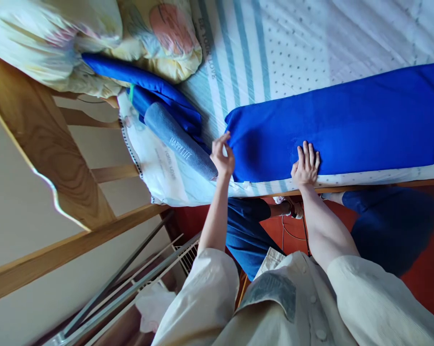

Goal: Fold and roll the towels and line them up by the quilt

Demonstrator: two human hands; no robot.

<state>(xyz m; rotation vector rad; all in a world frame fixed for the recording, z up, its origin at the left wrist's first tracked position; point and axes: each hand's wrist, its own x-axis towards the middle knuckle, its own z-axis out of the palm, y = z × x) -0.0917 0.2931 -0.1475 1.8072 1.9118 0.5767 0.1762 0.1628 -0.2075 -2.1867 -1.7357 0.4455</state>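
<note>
At the far left, the bed (296,53) is closed off by a wooden headboard (76,168), and against the headboard's upper part a puffy floral quilt (145,48) is heaped. Just below the quilt, a bundle of dark blue fabric (174,105) is laid near the bed's head end, partly covered by a rolled grey-blue towel (177,139) on which "HAPPY LIFE" is printed; the towel is slanted down toward the bed's near edge. Beside the towel's lower end, the left hand (223,157) is held at the left end of a long blue cloth (375,115), its fingers bent and brought close to the thumb, with a fingertip set at the cloth's edge; whether any fabric is pinched cannot be told. The cloth is spread out along the bed's near edge, its left part marked by a darker patch. Farther right, on the cloth's lower border, the right hand (306,165) is laid palm down, its fingers stretched out flat with narrow gaps and nothing gripped. Beyond it, the cloth is extended toward the right, where its short end is turned slightly uneven
</note>
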